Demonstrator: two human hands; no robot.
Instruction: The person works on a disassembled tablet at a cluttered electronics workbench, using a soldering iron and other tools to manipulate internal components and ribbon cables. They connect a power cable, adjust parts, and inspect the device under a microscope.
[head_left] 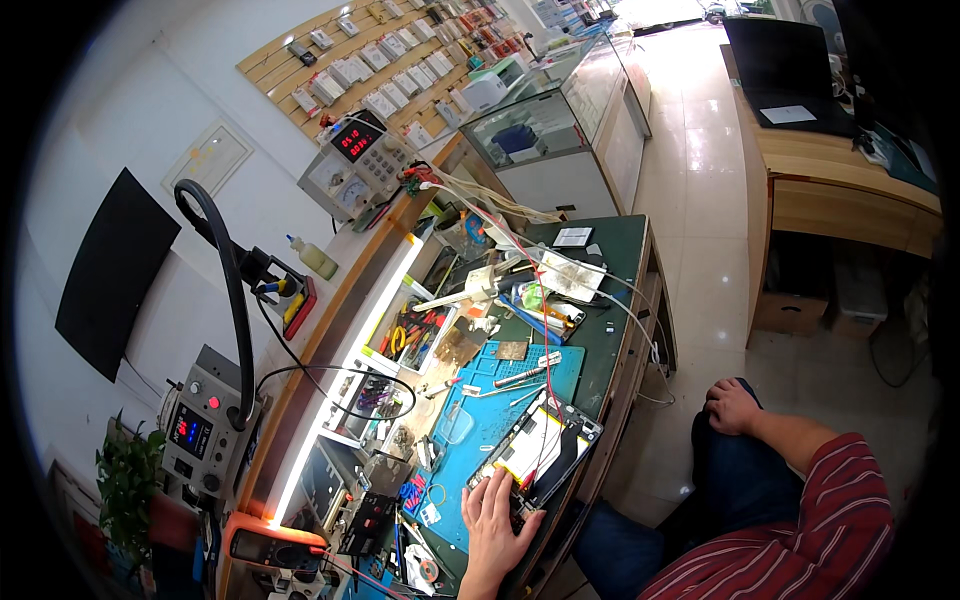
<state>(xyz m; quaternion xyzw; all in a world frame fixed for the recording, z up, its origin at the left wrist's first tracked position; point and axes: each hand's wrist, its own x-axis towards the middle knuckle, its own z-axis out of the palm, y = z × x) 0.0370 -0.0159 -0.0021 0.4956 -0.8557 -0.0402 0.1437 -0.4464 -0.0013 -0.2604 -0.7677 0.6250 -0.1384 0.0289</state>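
The opened tablet point(522, 452) is lying across the blue mat point(568, 372) near the table's point(615, 285) edge, the left hand point(493, 520) resting over its end, grip loosely spread, pinching nothing I can see. The right hand point(733, 407) is lying slack on the knee point(748, 462), so a snag on the red lead point(529, 479) could be shorting bare parts.

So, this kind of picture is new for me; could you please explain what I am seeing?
No robot here: these are a person's bare hands, seen by one wide camera worn on the head, which makes straight edges bend. The left hand lies spread over an opened flat electronic device; I cannot see it gripping anything. The right hand rests on a leg in dark jeans. On the green bench lie the device, a blue mat and slim tools.
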